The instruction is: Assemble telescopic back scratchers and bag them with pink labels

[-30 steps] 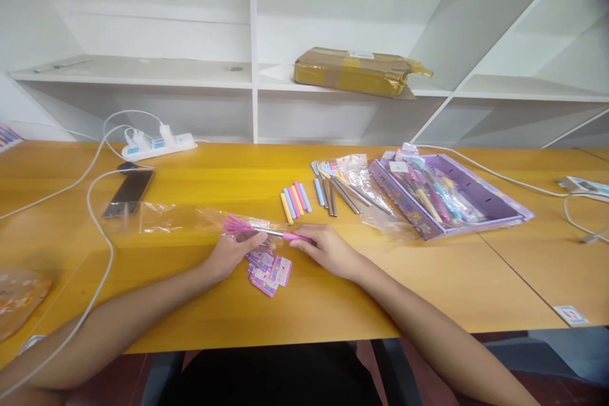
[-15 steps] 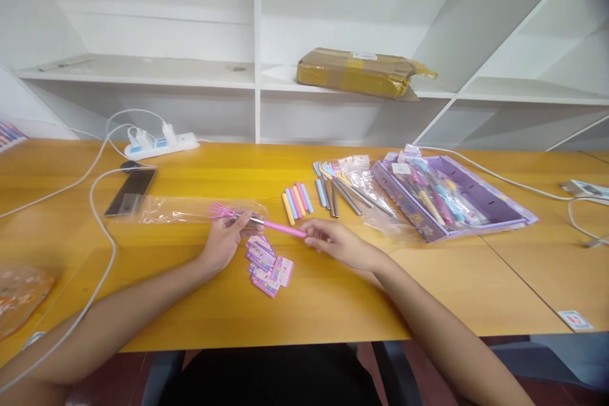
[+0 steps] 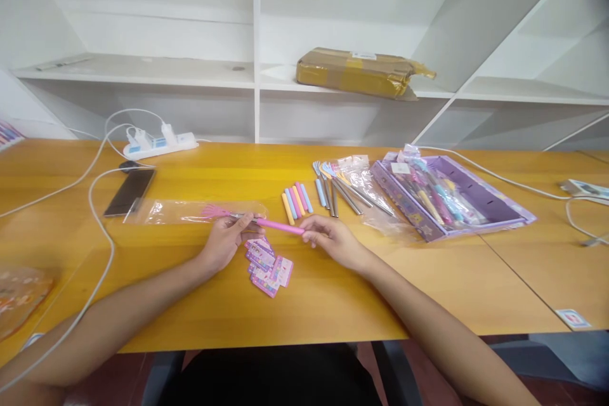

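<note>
A pink back scratcher [image 3: 280,226] with a clawed head lies across both my hands. My left hand [image 3: 229,238] is closed round its metal shaft, just behind the claw. At the other end, the fingers of my right hand [image 3: 328,238] pinch the tip of the pink handle. A clear plastic sleeve [image 3: 166,210] lies flat behind my left hand. Below the scratcher is a loose pile of purple and pink cards [image 3: 267,266]. Several coloured handle tubes [image 3: 295,202] lie in a row beyond my right hand, beside metal scratcher rods [image 3: 342,193] with coloured claws.
At the right stands a purple box [image 3: 495,203] holding wrapped scratchers, with plastic bags [image 3: 356,171] beside it. A phone [image 3: 130,191], a power strip [image 3: 162,146] and white cables are at the left. A taped carton [image 3: 352,71] sits on the shelf.
The pink handle covers more of the metal shaft, and less bare metal shows between my hands. My right hand and the claw have shifted slightly left.
</note>
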`<state>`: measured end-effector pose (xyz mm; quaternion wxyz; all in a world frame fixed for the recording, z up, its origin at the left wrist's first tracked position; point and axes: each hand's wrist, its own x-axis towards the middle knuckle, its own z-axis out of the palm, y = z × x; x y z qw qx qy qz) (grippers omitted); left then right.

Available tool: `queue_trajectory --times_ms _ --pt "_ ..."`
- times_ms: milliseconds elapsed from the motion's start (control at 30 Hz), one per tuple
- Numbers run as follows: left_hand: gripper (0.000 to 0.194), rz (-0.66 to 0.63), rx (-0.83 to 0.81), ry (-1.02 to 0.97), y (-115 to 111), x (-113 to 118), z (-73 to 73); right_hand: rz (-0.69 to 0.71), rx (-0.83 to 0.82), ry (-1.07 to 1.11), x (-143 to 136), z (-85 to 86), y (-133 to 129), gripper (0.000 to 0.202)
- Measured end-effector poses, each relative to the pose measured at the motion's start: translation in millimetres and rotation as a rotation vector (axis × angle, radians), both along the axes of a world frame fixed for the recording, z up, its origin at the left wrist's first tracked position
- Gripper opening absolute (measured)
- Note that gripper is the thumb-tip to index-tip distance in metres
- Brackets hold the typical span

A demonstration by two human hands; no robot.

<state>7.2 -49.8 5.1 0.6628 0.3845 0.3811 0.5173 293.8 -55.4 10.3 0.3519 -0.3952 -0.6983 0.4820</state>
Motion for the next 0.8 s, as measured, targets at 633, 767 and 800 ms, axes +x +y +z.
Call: queue_trajectory --times_ms 633,767,800 --pt "0.044 -0.141 0.005 0.030 -6.4 4.0 -2.0 -0.012 0.128 0.002 -3.3 3.4 -4.5 0.026" --pt "0.061 -0.236 0.029 -0.035 -5.7 3.6 -1.1 -0.048 0.162 -0.030 -4.8 7.1 -7.0 0.026" --pt "0.067 -0.257 0.029 -0.049 -5.0 3.3 -1.1 -0.058 0.176 -0.037 -5.2 7.8 -7.4 0.026"
